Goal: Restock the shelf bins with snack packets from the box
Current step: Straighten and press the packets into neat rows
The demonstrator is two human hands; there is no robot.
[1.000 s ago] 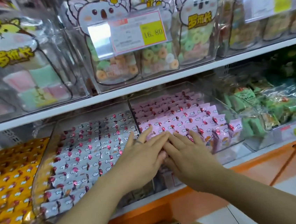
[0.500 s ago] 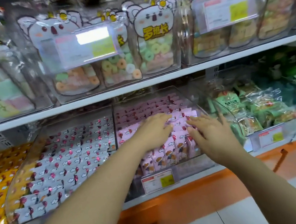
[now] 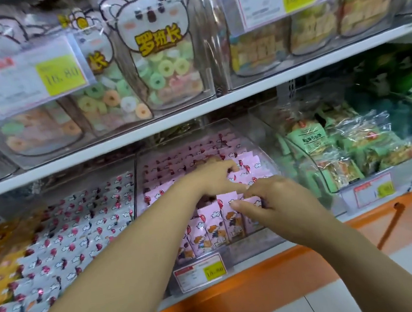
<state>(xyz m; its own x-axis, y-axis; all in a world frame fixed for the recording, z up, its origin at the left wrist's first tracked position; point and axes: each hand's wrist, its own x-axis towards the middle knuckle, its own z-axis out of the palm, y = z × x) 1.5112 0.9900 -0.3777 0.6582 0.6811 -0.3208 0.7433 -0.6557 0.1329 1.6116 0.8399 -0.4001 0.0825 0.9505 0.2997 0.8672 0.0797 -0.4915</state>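
— Where are the hands?
— Both are in the clear bin [image 3: 250,249] of pink snack packets [image 3: 208,221]. The left hand [image 3: 215,177] lies over the middle rows, fingers bent down onto them; whether it grips one, I cannot tell. The right hand [image 3: 278,204] pinches the tops of the front upright packets between thumb and fingers.
— And around that bin?
— Grey-white packets [image 3: 75,228] to its left, green packets [image 3: 310,139] to its right, bags of ring candy [image 3: 166,76] above it, a price tag [image 3: 199,272] on its front.

The lower shelf [image 3: 258,254] carries clear bins [image 3: 270,149] of grey packets [image 3: 75,233], pink packets [image 3: 249,162] and green packets [image 3: 307,137].
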